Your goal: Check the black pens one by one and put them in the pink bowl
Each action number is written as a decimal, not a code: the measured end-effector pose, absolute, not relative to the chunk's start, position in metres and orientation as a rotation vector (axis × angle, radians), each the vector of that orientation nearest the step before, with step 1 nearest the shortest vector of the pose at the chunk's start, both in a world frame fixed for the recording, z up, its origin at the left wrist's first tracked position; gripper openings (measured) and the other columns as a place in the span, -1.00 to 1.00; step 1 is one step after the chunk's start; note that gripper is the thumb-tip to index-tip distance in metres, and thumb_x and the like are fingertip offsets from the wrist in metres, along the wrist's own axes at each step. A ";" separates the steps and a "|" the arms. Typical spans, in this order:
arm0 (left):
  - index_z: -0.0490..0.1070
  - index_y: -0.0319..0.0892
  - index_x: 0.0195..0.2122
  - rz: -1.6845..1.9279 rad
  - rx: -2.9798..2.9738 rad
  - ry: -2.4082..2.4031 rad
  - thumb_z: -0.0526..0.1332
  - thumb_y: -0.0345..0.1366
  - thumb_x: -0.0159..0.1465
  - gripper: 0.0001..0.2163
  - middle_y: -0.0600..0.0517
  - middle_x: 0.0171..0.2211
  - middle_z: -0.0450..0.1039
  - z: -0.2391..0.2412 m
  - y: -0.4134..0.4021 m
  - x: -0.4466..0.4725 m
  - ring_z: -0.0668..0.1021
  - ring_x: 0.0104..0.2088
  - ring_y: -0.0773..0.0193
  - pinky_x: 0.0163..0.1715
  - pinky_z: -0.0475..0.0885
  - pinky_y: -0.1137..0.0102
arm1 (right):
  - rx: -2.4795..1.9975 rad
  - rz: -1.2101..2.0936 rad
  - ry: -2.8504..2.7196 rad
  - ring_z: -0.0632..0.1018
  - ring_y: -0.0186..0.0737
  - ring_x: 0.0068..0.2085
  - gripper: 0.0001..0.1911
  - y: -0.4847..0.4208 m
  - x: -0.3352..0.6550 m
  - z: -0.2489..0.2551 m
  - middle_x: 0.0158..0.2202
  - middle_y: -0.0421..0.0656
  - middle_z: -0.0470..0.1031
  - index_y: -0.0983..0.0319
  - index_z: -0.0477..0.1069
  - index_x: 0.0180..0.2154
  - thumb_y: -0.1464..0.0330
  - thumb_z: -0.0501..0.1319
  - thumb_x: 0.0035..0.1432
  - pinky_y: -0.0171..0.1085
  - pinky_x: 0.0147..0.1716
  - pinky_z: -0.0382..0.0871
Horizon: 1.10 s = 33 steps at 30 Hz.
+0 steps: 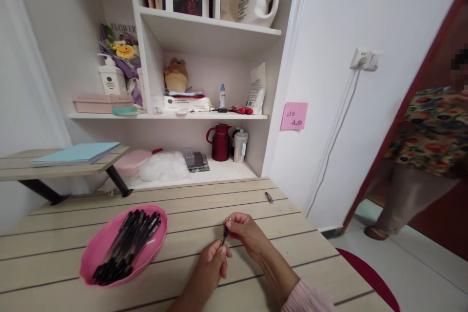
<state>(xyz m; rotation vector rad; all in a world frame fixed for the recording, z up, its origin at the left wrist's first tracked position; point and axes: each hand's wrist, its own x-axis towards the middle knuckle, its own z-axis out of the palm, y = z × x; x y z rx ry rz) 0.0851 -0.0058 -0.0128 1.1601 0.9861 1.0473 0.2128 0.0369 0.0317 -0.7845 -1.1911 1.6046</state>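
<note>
Between my two hands is a slim black pen [225, 235], held at a slant over the table. My left hand [214, 259] is closed around its lower part, which the fingers mostly hide. Thumb and fingers of my right hand [242, 230] pinch the upper end, where a small pale tip shows. Beyond my right hand, a small dark piece that looks like a pen cap [269, 197] lies on the slatted table [197, 204]. To the left stands a pink scalloped tray [163, 243] with many black pens [129, 241] piled lengthwise in it.
A raised wooden stand [14, 170] with blue-covered papers [78, 152] is at the left. Behind the table, white shelves [212, 24] hold a red jug [220, 142], a cup [240, 146] and a plastic bag [164, 165]. A person [424, 141] stands at the right doorway.
</note>
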 end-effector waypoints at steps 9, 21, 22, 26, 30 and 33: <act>0.22 -0.17 -0.45 1.042 1.115 0.986 0.10 0.08 0.04 -0.63 0.26 -0.82 0.15 -0.011 -0.010 0.083 -0.03 -0.86 0.57 -0.78 -0.25 0.52 | -1.601 0.765 -1.749 0.48 -0.19 -0.24 -0.80 0.092 0.259 0.044 -0.30 -0.11 0.51 0.23 0.42 -0.30 0.30 0.21 -0.03 -0.28 -0.28 0.30; 0.24 -0.17 -0.41 1.049 1.037 0.906 0.10 0.08 0.06 -0.63 0.25 -0.79 0.16 -0.015 -0.007 0.079 -0.03 -0.87 0.58 -0.83 -0.24 0.54 | -1.973 0.541 -1.480 0.41 0.12 -0.04 -0.87 0.133 0.318 0.030 -0.17 0.25 0.42 0.37 0.37 -0.38 0.45 0.12 -0.03 -0.10 -0.18 0.24; 0.24 -0.17 -0.40 1.056 1.009 0.898 0.09 0.07 0.07 -0.64 0.25 -0.77 0.17 -0.013 -0.008 0.078 -0.04 -0.86 0.58 -0.83 -0.24 0.55 | -1.940 0.586 -1.485 0.44 0.08 -0.08 -0.89 0.131 0.311 0.030 -0.22 0.21 0.45 0.35 0.37 -0.41 0.44 0.12 -0.03 -0.14 -0.22 0.26; 0.26 -0.18 -0.34 1.074 0.956 0.869 0.05 0.02 0.14 -0.67 0.23 -0.71 0.19 -0.007 -0.010 0.074 -0.02 -0.82 0.58 -0.82 -0.21 0.57 | -1.732 0.822 -1.509 0.53 -0.12 -0.34 -0.79 0.117 0.268 0.031 -0.41 0.03 0.52 0.30 0.36 -0.46 0.30 0.06 0.03 -0.28 -0.44 0.30; 0.26 -0.17 -0.34 1.078 0.969 0.877 0.03 -0.01 0.17 -0.70 0.24 -0.72 0.17 -0.004 -0.012 0.075 -0.04 -0.82 0.58 -0.82 -0.22 0.57 | -1.405 0.959 -1.433 0.50 -0.33 -0.40 -0.67 0.090 0.224 0.038 -0.35 -0.16 0.52 0.20 0.25 -0.14 0.19 -0.01 0.09 -0.39 -0.50 0.27; 0.25 -0.17 -0.36 1.094 0.983 0.872 0.03 -0.02 0.18 -0.71 0.24 -0.71 0.16 -0.002 -0.014 0.076 -0.05 -0.82 0.59 -0.82 -0.23 0.57 | -0.977 1.164 -1.227 0.44 -0.37 -0.49 -0.60 0.071 0.208 0.046 -0.40 -0.17 0.51 0.21 0.24 -0.16 0.17 0.16 -0.05 -0.41 -0.57 0.19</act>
